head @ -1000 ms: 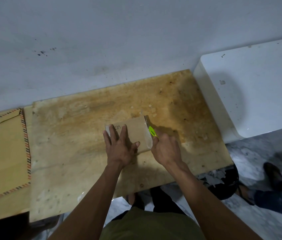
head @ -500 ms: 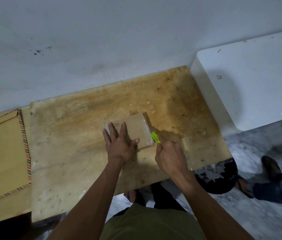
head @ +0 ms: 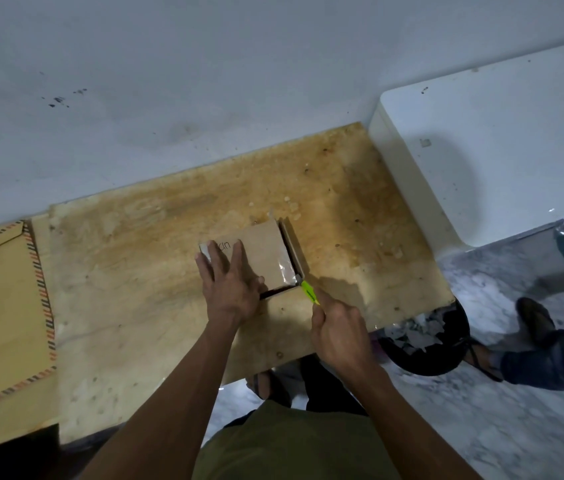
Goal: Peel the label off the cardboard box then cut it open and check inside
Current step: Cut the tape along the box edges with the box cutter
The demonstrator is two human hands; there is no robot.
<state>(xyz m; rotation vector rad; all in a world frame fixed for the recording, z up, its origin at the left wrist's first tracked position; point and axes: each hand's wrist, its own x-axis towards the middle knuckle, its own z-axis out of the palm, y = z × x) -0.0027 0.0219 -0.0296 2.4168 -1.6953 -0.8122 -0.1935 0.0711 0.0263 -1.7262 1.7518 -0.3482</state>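
A small brown cardboard box [head: 264, 252] lies on the stained wooden board [head: 135, 271]. My left hand [head: 230, 282] presses flat on its top, fingers spread over the left half. My right hand [head: 339, 329] is closed around a lime-green cutter [head: 309, 292], whose tip touches the box's near right corner. A dark gap runs along the box's right edge and near edge, and the right flap stands slightly away. Shiny clear tape shows on the top near the right edge.
A white block [head: 488, 161] stands to the right against the grey wall. A black bin [head: 425, 337] with paper scraps sits below the board's right corner. A tan envelope with striped border [head: 0, 306] lies at left. Another person's legs [head: 557, 351] are at right.
My right hand drew the cutter from the far end of the box's right edge toward me to the near corner. The right edge now gapes. My left hand stayed on top.
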